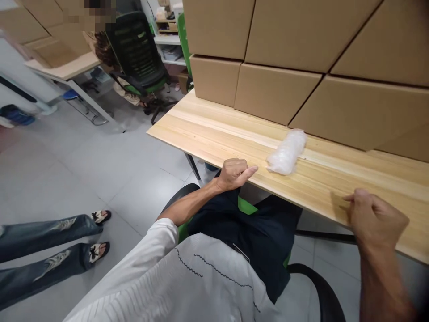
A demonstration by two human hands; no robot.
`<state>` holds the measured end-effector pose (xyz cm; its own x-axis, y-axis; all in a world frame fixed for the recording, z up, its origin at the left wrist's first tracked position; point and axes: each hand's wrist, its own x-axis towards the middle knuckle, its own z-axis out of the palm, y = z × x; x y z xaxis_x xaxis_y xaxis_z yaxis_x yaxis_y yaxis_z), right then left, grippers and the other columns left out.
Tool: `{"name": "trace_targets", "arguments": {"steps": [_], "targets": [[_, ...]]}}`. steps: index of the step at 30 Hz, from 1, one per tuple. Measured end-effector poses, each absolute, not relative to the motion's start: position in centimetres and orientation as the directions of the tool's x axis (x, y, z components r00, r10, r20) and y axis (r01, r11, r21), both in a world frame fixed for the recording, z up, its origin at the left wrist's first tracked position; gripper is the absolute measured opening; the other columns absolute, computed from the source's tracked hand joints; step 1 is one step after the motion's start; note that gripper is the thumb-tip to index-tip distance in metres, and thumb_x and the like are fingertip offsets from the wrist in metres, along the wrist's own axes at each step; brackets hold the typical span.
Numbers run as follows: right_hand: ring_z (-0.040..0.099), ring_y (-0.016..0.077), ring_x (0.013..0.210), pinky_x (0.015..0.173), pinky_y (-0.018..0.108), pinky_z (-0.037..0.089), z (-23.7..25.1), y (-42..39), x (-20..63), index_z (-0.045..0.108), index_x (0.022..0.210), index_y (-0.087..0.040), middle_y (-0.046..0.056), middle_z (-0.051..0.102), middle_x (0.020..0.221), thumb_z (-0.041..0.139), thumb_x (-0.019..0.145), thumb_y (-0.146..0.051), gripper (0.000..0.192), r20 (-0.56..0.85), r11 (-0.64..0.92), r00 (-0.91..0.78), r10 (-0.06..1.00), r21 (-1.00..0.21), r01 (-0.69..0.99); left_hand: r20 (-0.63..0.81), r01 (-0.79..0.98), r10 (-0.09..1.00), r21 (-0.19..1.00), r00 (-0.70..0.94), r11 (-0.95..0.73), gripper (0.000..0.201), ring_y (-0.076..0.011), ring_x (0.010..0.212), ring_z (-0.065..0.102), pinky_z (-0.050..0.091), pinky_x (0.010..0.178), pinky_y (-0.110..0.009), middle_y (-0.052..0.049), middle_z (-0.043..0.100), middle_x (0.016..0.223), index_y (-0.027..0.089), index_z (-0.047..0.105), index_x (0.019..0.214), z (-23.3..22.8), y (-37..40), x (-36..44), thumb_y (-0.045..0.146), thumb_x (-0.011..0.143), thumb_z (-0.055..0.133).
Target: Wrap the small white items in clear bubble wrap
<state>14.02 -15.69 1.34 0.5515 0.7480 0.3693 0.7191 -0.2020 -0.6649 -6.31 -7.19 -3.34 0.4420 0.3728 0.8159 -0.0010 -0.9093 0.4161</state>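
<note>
We sit at the wooden table [234,134] with both hands at its near edge, and the thing nearest them is the clear plastic bundle [287,152], which lies on its side on the tabletop, at about two o'clock from our left hand [233,173] and about eleven o'clock from our right hand [375,219]. The left hand rests on the table edge with fingers curled in and the thumb stretched toward the bundle, near it but not touching; it grips nothing. The right hand is loosely closed, well apart from the bundle, and we cannot tell whether anything lies inside it. In our judgement, reaching for the bundle goes best if the left hand uncurls first and comes at its near end from the side, since the soft wrapping looks light and could slide toward the cardboard boxes [301,89] stacked just behind it at twelve o'clock.
</note>
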Motion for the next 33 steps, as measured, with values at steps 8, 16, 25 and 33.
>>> {"name": "trace_targets", "arguments": {"steps": [8,16,25,33], "targets": [[0.081,0.0456,0.084,0.070,0.063,0.057,-2.8,-30.4,20.9,0.077,0.076,-0.043,0.019,0.075,0.078,0.036,0.109,-0.074,0.061,0.459,-0.485,0.743,0.487,-0.566,0.667,0.602,0.122,0.550,0.603,0.579,-0.788,0.078,-0.0161,0.053,0.042,0.035,0.060,-0.038,0.000,0.039,0.055,0.028,0.028,0.062,-5.2,-7.6,-6.1,0.079,0.122,0.025],[0.059,0.0301,0.060,0.061,0.046,0.031,-6.8,-31.4,23.1,0.035,0.066,-0.033,0.010,0.059,0.062,0.049,0.107,-0.057,0.049,0.568,-0.539,0.618,0.544,-0.328,0.776,0.621,0.247,0.445,0.381,0.646,-0.891,0.071,-0.0188,0.060,0.057,0.037,0.067,-0.039,-0.004,0.058,0.060,0.026,0.050,0.061,-6.8,-7.4,-5.2,0.061,0.123,0.046],[0.054,0.0270,0.061,0.062,0.041,0.029,-6.7,-31.6,23.1,0.034,0.067,-0.033,0.007,0.053,0.061,0.047,0.107,-0.056,0.048,0.562,-0.539,0.612,0.557,-0.316,0.781,0.671,0.266,0.360,0.243,0.648,-0.933,0.066,-0.0196,0.058,0.055,0.031,0.066,-0.040,-0.004,0.059,0.059,0.026,0.055,0.062,-7.5,-7.1,-5.1,0.049,0.123,0.047],[0.055,0.0276,0.064,0.064,0.044,0.032,-5.6,-31.3,22.0,0.031,0.068,-0.034,0.009,0.059,0.066,0.043,0.108,-0.054,0.046,0.533,-0.540,0.622,0.573,-0.325,0.776,0.668,0.259,0.393,0.296,0.632,-0.919,0.066,-0.0187,0.057,0.050,0.030,0.066,-0.039,-0.003,0.055,0.058,0.026,0.050,0.061,-7.2,-7.0,-4.9,0.053,0.121,0.047]]}}
